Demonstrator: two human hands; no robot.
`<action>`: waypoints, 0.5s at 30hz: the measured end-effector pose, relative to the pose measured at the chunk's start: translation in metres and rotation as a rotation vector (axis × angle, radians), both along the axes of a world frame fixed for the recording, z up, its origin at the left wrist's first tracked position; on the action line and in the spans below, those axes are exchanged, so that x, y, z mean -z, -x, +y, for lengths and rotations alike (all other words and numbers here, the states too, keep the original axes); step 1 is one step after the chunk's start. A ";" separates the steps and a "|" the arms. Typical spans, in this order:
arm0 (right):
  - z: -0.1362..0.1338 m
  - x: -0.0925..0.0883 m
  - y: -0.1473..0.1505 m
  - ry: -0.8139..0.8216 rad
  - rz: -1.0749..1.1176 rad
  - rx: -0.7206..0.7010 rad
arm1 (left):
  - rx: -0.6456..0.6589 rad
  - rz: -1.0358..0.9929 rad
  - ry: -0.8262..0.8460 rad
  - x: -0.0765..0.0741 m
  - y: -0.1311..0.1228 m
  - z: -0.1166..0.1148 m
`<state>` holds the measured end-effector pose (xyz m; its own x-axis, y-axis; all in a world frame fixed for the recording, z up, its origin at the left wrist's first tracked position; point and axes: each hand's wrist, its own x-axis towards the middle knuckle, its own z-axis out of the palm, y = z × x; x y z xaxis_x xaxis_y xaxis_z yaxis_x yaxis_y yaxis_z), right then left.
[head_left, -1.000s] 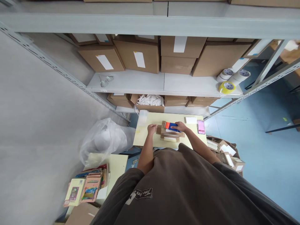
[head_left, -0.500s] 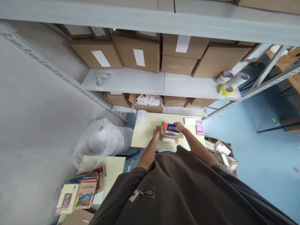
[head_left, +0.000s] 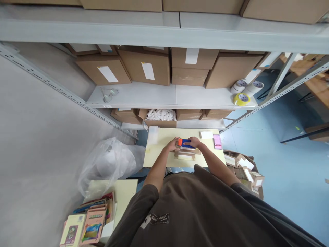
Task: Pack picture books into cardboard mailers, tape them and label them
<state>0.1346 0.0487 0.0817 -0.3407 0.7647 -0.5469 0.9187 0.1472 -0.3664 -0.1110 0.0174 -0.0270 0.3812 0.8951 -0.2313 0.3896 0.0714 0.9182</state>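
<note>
My right hand (head_left: 194, 142) is closed around a blue and orange tape dispenser (head_left: 187, 143), its orange end pointing left. The dispenser lies over a small cardboard box (head_left: 197, 151) on the pale yellow table (head_left: 156, 156). At the box's left end, my left hand (head_left: 173, 144) is closed on it, fingers beside the dispenser's orange end. A second small box with a white label (head_left: 185, 157) lies on the near side. The tape itself is too small to make out, and both hands partly cover the box.
Beyond the table stands a grey shelf rack (head_left: 151, 99) with cartons (head_left: 144, 68), tape rolls (head_left: 241, 98) and glasses (head_left: 110, 94). A phone (head_left: 217, 141) and white stack (head_left: 206, 134) lie right. Small boxes (head_left: 245, 173) fill a container; left are a plastic-wrapped bundle (head_left: 113, 159) and books (head_left: 92, 226).
My left hand has shifted up and right along the box's left end, close to the dispenser. My right hand and the dispenser moved slightly left relative to the table. The camera view tilted upward.
</note>
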 end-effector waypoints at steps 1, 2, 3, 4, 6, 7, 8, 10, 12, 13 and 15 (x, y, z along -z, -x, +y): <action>0.000 -0.002 0.000 0.006 -0.005 0.004 | 0.020 -0.013 -0.011 0.000 0.001 0.002; 0.000 -0.005 0.000 0.012 -0.010 0.007 | 0.041 -0.021 -0.023 0.001 0.001 0.003; -0.001 -0.007 0.000 0.021 -0.016 0.010 | 0.063 -0.020 -0.032 0.001 0.001 0.003; -0.001 -0.008 -0.001 0.032 -0.018 0.014 | 0.078 -0.012 -0.039 0.001 0.000 0.002; -0.002 -0.011 -0.004 0.060 -0.002 0.022 | 0.100 0.012 -0.039 0.001 -0.002 0.001; -0.003 -0.012 -0.008 0.068 0.011 0.030 | 0.106 0.029 -0.034 0.001 -0.004 0.000; -0.003 -0.013 -0.015 0.072 0.021 0.040 | 0.110 0.049 -0.028 0.001 -0.006 0.000; -0.003 -0.014 -0.037 0.066 0.018 0.065 | 0.116 0.094 -0.022 0.000 -0.009 0.000; -0.003 -0.014 -0.074 0.051 -0.029 0.099 | 0.133 0.138 -0.023 0.000 -0.011 0.002; -0.004 -0.014 -0.098 0.047 -0.066 0.120 | 0.140 0.156 -0.025 0.000 -0.011 0.003; -0.008 -0.015 -0.152 0.032 -0.139 0.176 | 0.143 0.187 -0.021 -0.001 -0.011 0.005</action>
<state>0.2861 0.0412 0.0971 -0.1227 0.7874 -0.6041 0.9713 -0.0296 -0.2359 -0.1005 0.0224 -0.0261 0.4566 0.8405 -0.2918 0.5578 -0.0149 0.8299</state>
